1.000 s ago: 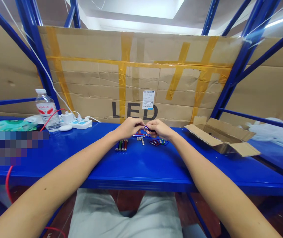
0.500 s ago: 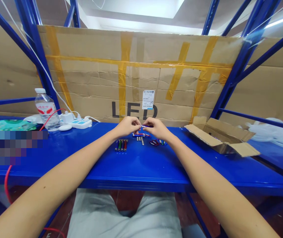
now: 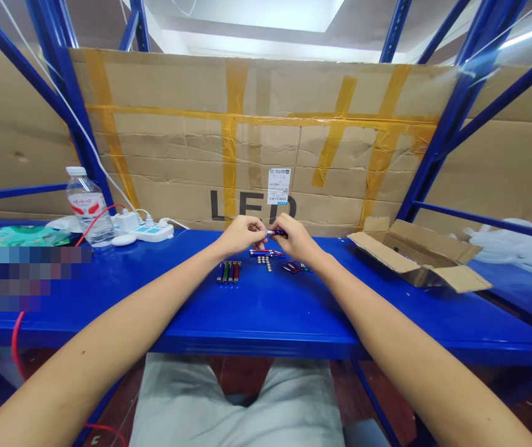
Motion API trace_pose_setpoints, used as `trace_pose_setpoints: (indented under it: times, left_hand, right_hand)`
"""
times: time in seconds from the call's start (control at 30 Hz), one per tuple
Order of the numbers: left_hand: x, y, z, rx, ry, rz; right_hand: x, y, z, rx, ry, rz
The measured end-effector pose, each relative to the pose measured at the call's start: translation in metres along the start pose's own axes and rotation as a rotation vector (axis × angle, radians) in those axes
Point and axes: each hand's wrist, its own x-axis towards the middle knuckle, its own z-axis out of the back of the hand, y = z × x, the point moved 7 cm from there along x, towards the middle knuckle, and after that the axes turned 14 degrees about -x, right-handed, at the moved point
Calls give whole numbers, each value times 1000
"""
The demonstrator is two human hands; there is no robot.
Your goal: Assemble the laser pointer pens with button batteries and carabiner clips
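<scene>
Above the far middle of the blue table, my right hand (image 3: 292,237) is closed round a slim dark blue tube (image 3: 277,233) with a silver end, like a mini flashlight. My left hand (image 3: 244,236) is closed in a pinch right at that silver end; whatever its fingertips hold is too small to make out. Just below the hands lie blue and red tubes (image 3: 262,253) of the same sort. Small silver button cells (image 3: 264,261) sit in short rows in front of these. Coloured carabiners (image 3: 295,267) lie to the right, and several upright-laid tubes (image 3: 228,273) to the left.
An open cardboard box (image 3: 414,254) stands on the right, with white plastic wrap (image 3: 510,245) behind. On the left are a water bottle (image 3: 89,208), a power strip (image 3: 154,231) and a green packet (image 3: 18,236). A large taped carton (image 3: 177,149) walls off the back.
The tube has shifted slightly, and its silver end now shows between the hands. My left fingers have drawn closer together at that end. Things on the table stay put.
</scene>
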Motion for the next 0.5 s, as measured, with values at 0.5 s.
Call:
trace_pose_setpoints:
  times: [0.5]
  left_hand:
    - [-7, -12, -6, 285, 90, -177]
  right_hand:
    - [1, -9, 0, 114, 136, -170]
